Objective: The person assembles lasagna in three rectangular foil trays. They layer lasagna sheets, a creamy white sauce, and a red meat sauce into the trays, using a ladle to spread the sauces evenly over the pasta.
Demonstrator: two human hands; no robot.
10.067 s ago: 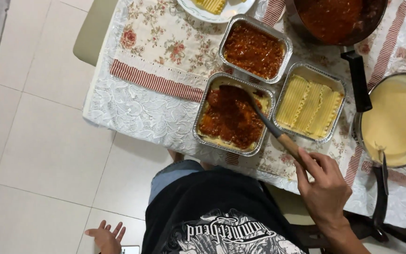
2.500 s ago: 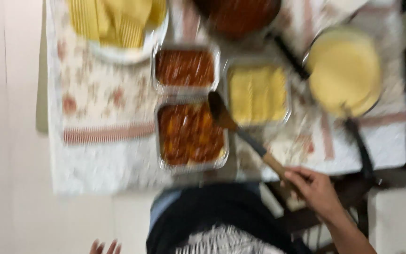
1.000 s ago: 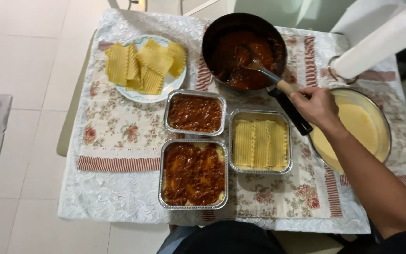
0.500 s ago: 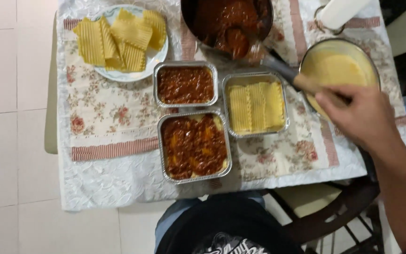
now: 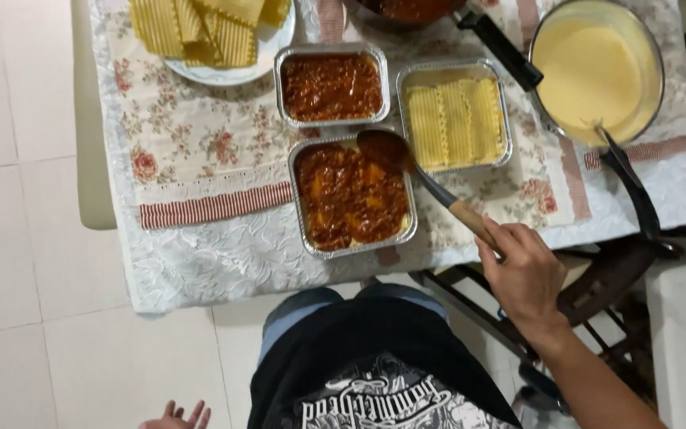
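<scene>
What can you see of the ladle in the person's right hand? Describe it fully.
The ladle has a dark bowl heaped with red meat sauce, a dark shaft and a light wooden grip. It slants from the right hand, closed round the grip, up-left to the nearest foil tray, its bowl over that tray's far right corner.

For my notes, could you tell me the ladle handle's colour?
Light wood, in the right hand; head view shows the ladle.
</scene>
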